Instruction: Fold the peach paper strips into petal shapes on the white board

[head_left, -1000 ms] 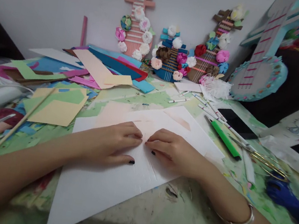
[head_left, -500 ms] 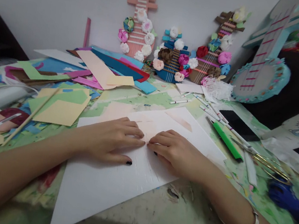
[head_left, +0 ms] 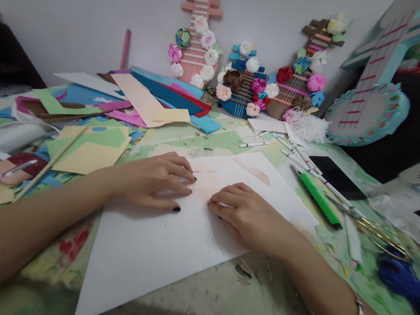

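Observation:
A large white sheet (head_left: pixel 131 259) lies slanted on the table in front of me. My left hand (head_left: pixel 155 180) rests over its left part, fingers spread and slightly bent, with nothing held. Close to the sheet's middle, my right hand (head_left: pixel 247 213) has its fingers together and curled, tips down at the surface. Whatever may be under or between those tips is hidden. Pale pink paper shows faintly between the hands. Beyond the right hand, a pinkish strip (head_left: pixel 253 172) lies on the sheet.
Coloured paper offcuts (head_left: pixel 140 97) heap up at the back left, with cream card (head_left: pixel 92 153) nearer. To the right lie a green cutter (head_left: pixel 320 199), gold scissors (head_left: pixel 376 230) and a black phone (head_left: pixel 337 176). Flower-trimmed paper instruments (head_left: pixel 201 45) lean on the wall.
My left hand has drawn back to the left, away from the right hand, and its fingers have spread. The right hand stays almost in place. The view has shifted slightly.

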Available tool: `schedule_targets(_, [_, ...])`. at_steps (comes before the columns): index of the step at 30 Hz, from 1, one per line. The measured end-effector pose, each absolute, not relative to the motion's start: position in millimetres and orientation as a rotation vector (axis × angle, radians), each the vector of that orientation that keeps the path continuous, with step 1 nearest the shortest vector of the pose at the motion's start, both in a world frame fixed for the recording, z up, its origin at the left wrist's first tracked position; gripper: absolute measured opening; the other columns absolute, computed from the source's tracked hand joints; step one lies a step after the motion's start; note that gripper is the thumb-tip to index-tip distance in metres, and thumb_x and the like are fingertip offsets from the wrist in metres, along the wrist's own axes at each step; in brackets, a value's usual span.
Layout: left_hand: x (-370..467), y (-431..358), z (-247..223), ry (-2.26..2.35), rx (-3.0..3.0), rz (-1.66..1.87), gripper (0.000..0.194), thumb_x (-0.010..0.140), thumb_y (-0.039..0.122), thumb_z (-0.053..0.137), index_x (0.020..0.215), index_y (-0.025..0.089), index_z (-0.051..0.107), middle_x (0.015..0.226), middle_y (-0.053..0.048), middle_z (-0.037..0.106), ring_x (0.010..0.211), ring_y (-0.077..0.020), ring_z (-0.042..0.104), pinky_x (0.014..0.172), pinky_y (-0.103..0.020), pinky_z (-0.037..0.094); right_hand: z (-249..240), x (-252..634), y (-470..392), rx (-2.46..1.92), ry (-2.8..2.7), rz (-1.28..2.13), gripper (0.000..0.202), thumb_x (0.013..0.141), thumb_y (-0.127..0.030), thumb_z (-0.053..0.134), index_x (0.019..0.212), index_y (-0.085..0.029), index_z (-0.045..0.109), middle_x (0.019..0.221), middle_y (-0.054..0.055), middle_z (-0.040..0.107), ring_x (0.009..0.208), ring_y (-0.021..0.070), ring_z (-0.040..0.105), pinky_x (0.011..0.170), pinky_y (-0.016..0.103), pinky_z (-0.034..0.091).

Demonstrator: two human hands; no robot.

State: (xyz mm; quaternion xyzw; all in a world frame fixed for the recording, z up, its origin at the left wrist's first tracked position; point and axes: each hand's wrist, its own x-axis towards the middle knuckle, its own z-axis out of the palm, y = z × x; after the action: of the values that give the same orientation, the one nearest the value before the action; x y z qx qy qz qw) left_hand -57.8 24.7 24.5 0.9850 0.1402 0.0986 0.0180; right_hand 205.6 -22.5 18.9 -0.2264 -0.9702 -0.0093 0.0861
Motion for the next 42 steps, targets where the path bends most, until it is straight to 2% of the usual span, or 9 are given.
schedule_targets(6, [-64.3,31.0,27.2,0.431,3.047,0.415,0.019,0.078,0.03,0.064,0.096,0.022,0.069,0.115,-0.01,0.065,0.11,-0.0283,0.053,0.095,-0.045,0.041,18.4,205.4,-22.3,-0.685,-2.891,-0.028,0.022,0.09,-0.011,0.045,0.098,-0.013,0.065,0.095,0.011,0.065,0.095,0.0201,0.056,0.087,0.038,0.038])
schedule_targets(10, [-58.9,24.7,27.5,0.428,2.944,0.567,0.033,0.08,0.027,0.061,0.113,0.023,0.062,0.113,-0.011,0.065,0.109,-0.0266,0.054,0.094,-0.044,0.042,20.2,205.5,-22.9,-0.688,-2.874,-0.021,0.022,0.089,-0.01,0.046,0.098,-0.013,0.065,0.095,0.01,0.066,0.097,0.0201,0.057,0.088,0.037,0.038])
schedule_targets(13, [-49.9,15.8,26.0,0.408,2.935,0.464,0.045,0.082,0.031,0.059,0.126,0.023,0.054,0.121,-0.012,0.061,0.115,-0.0282,0.049,0.098,-0.046,0.039,20.9,206.3,-22.6,-0.678,-2.863,-0.006,0.022,0.088,-0.01,0.047,0.097,-0.014,0.066,0.095,0.01,0.067,0.097,0.0203,0.058,0.089,0.038,0.039])
schedule_targets(25, [-29.5,5.7,13.7,0.494,2.994,0.216,0.066,0.084,0.053,0.052,0.139,0.021,0.036,0.13,-0.016,0.049,0.113,-0.0328,0.045,0.097,-0.047,0.031,20.2,220.9,-9.7,-0.73,-2.779,0.087,0.029,0.083,-0.007,0.048,0.103,-0.017,0.067,0.101,0.007,0.069,0.101,0.0209,0.056,0.09,0.038,0.041])
schedule_targets(34, [-34.3,9.5,16.2,0.496,2.962,0.23,0.054,0.084,0.05,0.053,0.13,0.022,0.047,0.126,-0.014,0.051,0.111,-0.0305,0.045,0.096,-0.047,0.033,20.8,222.2,-6.3,-0.715,-2.8,-0.004,0.027,0.082,-0.006,0.051,0.098,-0.02,0.068,0.104,0.006,0.067,0.107,0.0215,0.051,0.089,0.039,0.039])
schedule_targets(42, [-47.7,9.8,24.3,0.465,2.853,0.466,0.028,0.082,0.039,0.062,0.105,0.024,0.063,0.126,-0.011,0.053,0.116,-0.0285,0.045,0.1,-0.047,0.034,24.2,226.8,-5.0,-0.762,-2.801,-0.041,0.023,0.082,-0.008,0.054,0.093,-0.022,0.07,0.108,0.006,0.066,0.109,0.0229,0.05,0.09,0.041,0.037])
